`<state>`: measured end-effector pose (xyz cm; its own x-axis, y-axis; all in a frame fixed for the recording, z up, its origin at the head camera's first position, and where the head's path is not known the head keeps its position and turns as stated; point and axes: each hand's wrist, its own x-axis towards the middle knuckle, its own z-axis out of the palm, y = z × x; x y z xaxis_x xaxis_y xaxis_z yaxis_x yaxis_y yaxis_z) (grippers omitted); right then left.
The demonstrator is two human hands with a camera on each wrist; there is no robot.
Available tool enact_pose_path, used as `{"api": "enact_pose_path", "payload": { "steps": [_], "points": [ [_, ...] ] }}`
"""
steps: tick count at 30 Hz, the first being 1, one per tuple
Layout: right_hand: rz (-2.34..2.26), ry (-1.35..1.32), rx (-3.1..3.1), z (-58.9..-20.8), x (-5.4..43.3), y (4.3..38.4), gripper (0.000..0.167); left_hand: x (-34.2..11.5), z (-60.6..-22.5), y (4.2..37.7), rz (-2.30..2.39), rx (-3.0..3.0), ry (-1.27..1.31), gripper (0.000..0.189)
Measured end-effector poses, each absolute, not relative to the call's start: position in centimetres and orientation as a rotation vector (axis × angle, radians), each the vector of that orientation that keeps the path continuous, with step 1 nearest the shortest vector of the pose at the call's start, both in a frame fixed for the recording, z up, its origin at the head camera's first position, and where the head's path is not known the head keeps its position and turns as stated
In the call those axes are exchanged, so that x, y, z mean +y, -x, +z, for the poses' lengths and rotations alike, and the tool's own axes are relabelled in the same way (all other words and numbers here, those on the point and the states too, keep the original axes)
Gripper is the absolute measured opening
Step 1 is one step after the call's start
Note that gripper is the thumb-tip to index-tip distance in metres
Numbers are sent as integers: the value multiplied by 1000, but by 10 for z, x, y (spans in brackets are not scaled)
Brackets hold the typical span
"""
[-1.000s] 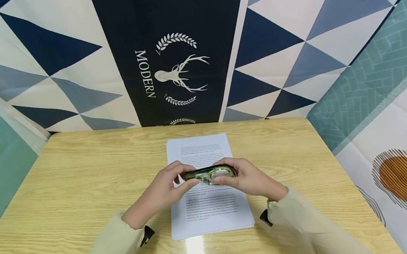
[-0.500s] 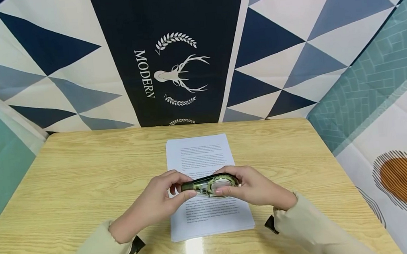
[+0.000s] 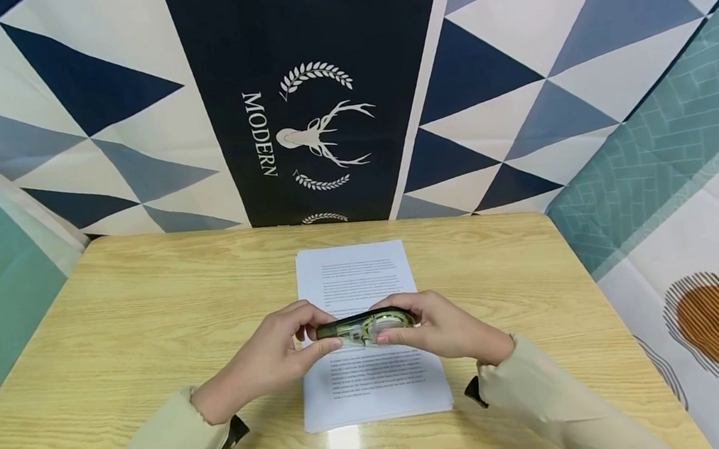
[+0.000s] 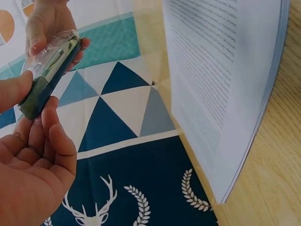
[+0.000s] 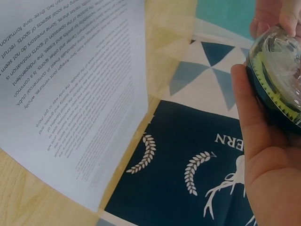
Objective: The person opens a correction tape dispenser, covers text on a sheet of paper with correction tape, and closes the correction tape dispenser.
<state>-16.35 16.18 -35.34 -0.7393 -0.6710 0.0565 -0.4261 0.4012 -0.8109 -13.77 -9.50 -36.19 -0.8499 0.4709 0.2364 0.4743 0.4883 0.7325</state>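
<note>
A correction tape (image 3: 362, 328) with a clear and dark-green case and a green gear wheel inside is held level above a stack of printed paper (image 3: 374, 394). My left hand (image 3: 274, 353) pinches its narrow capped end between thumb and fingers. Around the wide, rounded end, my right hand (image 3: 445, 325) grips with the thumb on the clear side. In the left wrist view the dark cap end of the correction tape (image 4: 37, 96) sits between the left thumb and fingertips. The right wrist view shows the gear of the correction tape (image 5: 268, 80) above the right palm.
The paper stack lies on a light wooden table (image 3: 180, 304), its sheets slightly uneven at the edges. Behind the table hangs a patterned cloth (image 3: 330, 113) with triangles and a deer head. More patterned cloth (image 3: 690, 260) borders the right side.
Both hands have moved slightly toward the person with the correction tape between them, mostly in the first half second. Their hold on it looks the same.
</note>
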Motion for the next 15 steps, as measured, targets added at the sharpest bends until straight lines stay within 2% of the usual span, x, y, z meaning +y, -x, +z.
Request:
{"api": "enact_pose_path", "payload": {
  "steps": [15],
  "points": [
    [-1286,885,2329,-365,164,165,36,-96,-371,142,-1291,-2724,914,14]
  ]
}}
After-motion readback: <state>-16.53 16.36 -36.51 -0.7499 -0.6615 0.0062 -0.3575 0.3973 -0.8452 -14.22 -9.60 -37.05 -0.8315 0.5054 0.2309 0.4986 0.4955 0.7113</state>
